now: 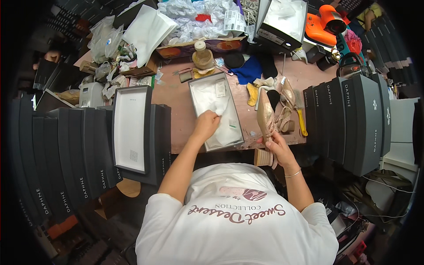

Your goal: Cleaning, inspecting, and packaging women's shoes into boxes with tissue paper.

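Note:
A dark grey shoebox (241, 132) lined with white tissue paper (221, 128) lies before me on the table. Inside it, my left hand (206, 125) is closed, fingers pinching a crumpled bit of that tissue. My right hand (278, 149), at the table's front edge, grips a rose-gold sandal (266, 112) with a pointed toe, braided straps and a stacked block heel, toe pointing away from me. The matching sandal (288, 98) rests on the table just beyond it. On the left, an upturned box lid (131, 128) with a white inside lies on stacked shoeboxes.
Shoebox stacks flank me at left (70, 150) and right (353, 119). Behind the open box stand a glue jar (203, 57) and a tissue-filled carton (176, 51). A blue cloth (247, 70), a yellow-handled brush (302, 121) and an orange heat tool (324, 26) are on the right.

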